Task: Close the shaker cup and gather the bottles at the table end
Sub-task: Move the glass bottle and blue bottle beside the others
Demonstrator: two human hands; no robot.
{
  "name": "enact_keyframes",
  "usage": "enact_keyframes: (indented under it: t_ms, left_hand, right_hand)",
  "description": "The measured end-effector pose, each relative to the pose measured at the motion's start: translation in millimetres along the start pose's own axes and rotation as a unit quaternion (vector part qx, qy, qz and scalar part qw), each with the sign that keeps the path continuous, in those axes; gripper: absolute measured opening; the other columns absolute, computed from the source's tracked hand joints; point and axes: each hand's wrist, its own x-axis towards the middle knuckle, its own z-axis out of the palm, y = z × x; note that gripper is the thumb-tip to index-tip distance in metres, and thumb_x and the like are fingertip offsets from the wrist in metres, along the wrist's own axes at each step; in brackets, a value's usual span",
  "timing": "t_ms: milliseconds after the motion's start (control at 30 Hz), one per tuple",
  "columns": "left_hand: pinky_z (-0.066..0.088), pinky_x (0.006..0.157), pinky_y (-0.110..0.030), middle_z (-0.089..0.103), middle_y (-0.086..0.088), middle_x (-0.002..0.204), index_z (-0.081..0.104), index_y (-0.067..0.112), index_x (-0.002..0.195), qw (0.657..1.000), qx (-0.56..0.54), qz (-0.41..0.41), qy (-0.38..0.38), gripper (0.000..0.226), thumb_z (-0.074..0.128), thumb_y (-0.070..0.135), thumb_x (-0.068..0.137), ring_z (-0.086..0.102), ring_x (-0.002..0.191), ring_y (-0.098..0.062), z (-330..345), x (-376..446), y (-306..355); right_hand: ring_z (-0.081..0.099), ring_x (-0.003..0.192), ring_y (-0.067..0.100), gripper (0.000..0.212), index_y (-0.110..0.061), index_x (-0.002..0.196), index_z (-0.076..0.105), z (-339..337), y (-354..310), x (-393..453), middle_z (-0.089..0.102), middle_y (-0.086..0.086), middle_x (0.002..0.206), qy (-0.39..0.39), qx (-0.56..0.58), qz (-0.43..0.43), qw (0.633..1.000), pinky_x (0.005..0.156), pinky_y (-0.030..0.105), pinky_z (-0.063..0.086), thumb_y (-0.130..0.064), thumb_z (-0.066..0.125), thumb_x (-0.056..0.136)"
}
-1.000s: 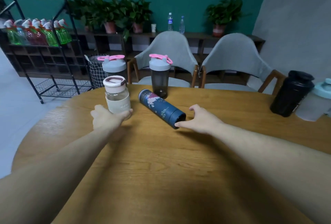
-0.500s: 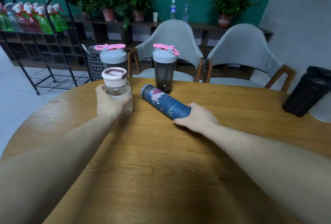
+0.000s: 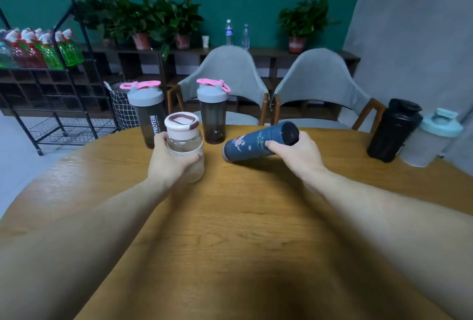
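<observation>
- Left hand (image 3: 169, 163) is wrapped around the lower body of the clear bottle (image 3: 184, 149); the grip is closed on it, thumb on the near side, fingers curled round the front; the bottle stands upright with its white lid on, whether its base touches the table (image 3: 230, 217) I cannot tell
- Right hand (image 3: 298, 153) has the blue flask (image 3: 256, 142) by its upper end; the grip is closed round the barrel just below the dark cap; the flask is tilted, cap end raised toward the right, its base low near the table, touching or not I cannot tell
- Just behind the clear bottle, two dark shaker cups stand upright at the far edge of the table; the left shaker cup (image 3: 149, 115) shows white lettering, the right shaker cup (image 3: 213, 112) stands a little apart from it; both wear grey lids with pink caps and loops
- Far right on the table, a black bottle (image 3: 393, 130) and a pale shaker (image 3: 432, 138) with a light blue lid stand side by side, well apart from both hands
- Two grey chairs (image 3: 317, 81) sit beyond the table
</observation>
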Motion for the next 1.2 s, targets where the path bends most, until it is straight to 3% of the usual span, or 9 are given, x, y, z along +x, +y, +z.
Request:
enact_keyframes:
  t_ms: [100, 233, 333, 400, 600, 767, 867, 1000, 1200]
  left_hand:
    - [0.051, 0.098, -0.039, 0.059, 0.000, 0.121, 0.036, 0.017, 0.138, 0.999, -0.010, 0.015, -0.039, 0.090, 0.091, 0.016, 0.067, 0.060, 0.111, -0.018, 21.4, -13.2, 18.7]
    - [0.049, 0.087, -0.028, 0.057, 0.011, 0.114, 0.036, 0.023, 0.133, 0.995, -0.017, 0.036, -0.090, 0.086, 0.092, 0.017, 0.067, 0.059, 0.109, -0.014, 58.9, -32.9, 47.6]
    - [0.051, 0.089, -0.029, 0.057, 0.014, 0.113, 0.036, 0.025, 0.131, 0.990, -0.021, 0.048, -0.130, 0.085, 0.092, 0.019, 0.067, 0.059, 0.108, -0.011, 91.8, -48.1, 70.2]
    - [0.051, 0.090, -0.031, 0.058, 0.014, 0.113, 0.036, 0.026, 0.130, 0.986, -0.022, 0.056, -0.158, 0.085, 0.092, 0.020, 0.067, 0.059, 0.106, -0.008, 115.6, -58.8, 84.8]
    - [0.050, 0.092, -0.033, 0.057, 0.010, 0.119, 0.035, 0.023, 0.138, 0.970, -0.034, 0.066, -0.233, 0.092, 0.093, 0.024, 0.065, 0.058, 0.108, -0.010, 191.3, -87.0, 118.7]
    - [0.048, 0.090, -0.029, 0.058, 0.009, 0.121, 0.036, 0.028, 0.134, 0.958, -0.052, 0.074, -0.274, 0.090, 0.093, 0.021, 0.065, 0.058, 0.108, -0.009, 256.8, -105.2, 141.5]
    - [0.051, 0.097, -0.036, 0.059, 0.004, 0.124, 0.036, 0.027, 0.134, 0.953, -0.055, 0.071, -0.290, 0.090, 0.093, 0.019, 0.064, 0.059, 0.112, -0.014, 293.1, -113.6, 148.6]
    - [0.053, 0.100, -0.043, 0.061, 0.002, 0.123, 0.039, 0.024, 0.131, 0.950, -0.048, 0.069, -0.301, 0.088, 0.094, 0.018, 0.063, 0.061, 0.112, -0.018, 336.3, -119.5, 154.9]
    - [0.053, 0.101, -0.043, 0.060, 0.001, 0.129, 0.038, 0.021, 0.140, 0.947, -0.033, 0.057, -0.314, 0.096, 0.095, 0.020, 0.062, 0.060, 0.115, -0.019, 385.3, -119.5, 158.3]
  right_hand:
    - [0.061, 0.107, 0.014, 0.057, -0.019, 0.123, 0.054, -26.2, -5.2, -6.1, 0.063, -0.006, 0.114, 0.034, 0.064, -0.012, 0.997, 0.070, 0.018, 0.044, -0.037, 0.083, 0.078]
    - [0.060, 0.107, 0.010, 0.055, -0.027, 0.123, 0.050, -69.2, -4.7, -11.7, 0.060, -0.016, 0.108, 0.053, 0.102, -0.030, 0.993, 0.095, 0.041, 0.054, -0.037, 0.082, 0.080]
    - [0.059, 0.117, 0.015, 0.059, -0.029, 0.131, 0.049, -105.8, -1.8, -13.7, 0.062, -0.012, 0.120, 0.059, 0.125, -0.032, 0.990, 0.101, 0.047, 0.053, -0.034, 0.081, 0.082]
    - [0.059, 0.119, 0.016, 0.064, -0.028, 0.135, 0.052, -132.7, 0.3, -14.8, 0.063, -0.007, 0.129, 0.074, 0.123, -0.036, 0.989, 0.100, 0.045, 0.053, -0.038, 0.083, 0.080]
    - [0.064, 0.110, 0.014, 0.062, -0.026, 0.128, 0.058, -213.0, 14.7, -18.7, 0.068, -0.007, 0.121, 0.107, 0.077, -0.046, 0.990, 0.081, 0.030, 0.053, -0.047, 0.083, 0.076]
    - [0.065, 0.109, 0.015, 0.059, -0.025, 0.125, 0.060, -274.8, 41.1, -15.0, 0.068, -0.005, 0.119, 0.155, 0.046, -0.034, 0.986, 0.090, 0.034, 0.055, -0.046, 0.085, 0.076]
    - [0.066, 0.108, 0.015, 0.063, -0.023, 0.126, 0.061, -305.9, 58.8, -8.1, 0.069, -0.005, 0.117, 0.170, 0.026, -0.026, 0.985, 0.093, 0.039, 0.057, -0.048, 0.086, 0.073]
    - [0.067, 0.103, 0.014, 0.062, -0.022, 0.124, 0.062, -336.8, 79.9, 4.6, 0.070, -0.007, 0.112, 0.187, 0.017, -0.017, 0.982, 0.085, 0.034, 0.058, -0.045, 0.087, 0.073]
    - [0.066, 0.095, 0.006, 0.057, -0.021, 0.121, 0.063, -362.1, 102.5, 30.9, 0.069, -0.009, 0.106, 0.193, 0.034, -0.022, 0.980, 0.076, 0.021, 0.051, -0.036, 0.089, 0.073]
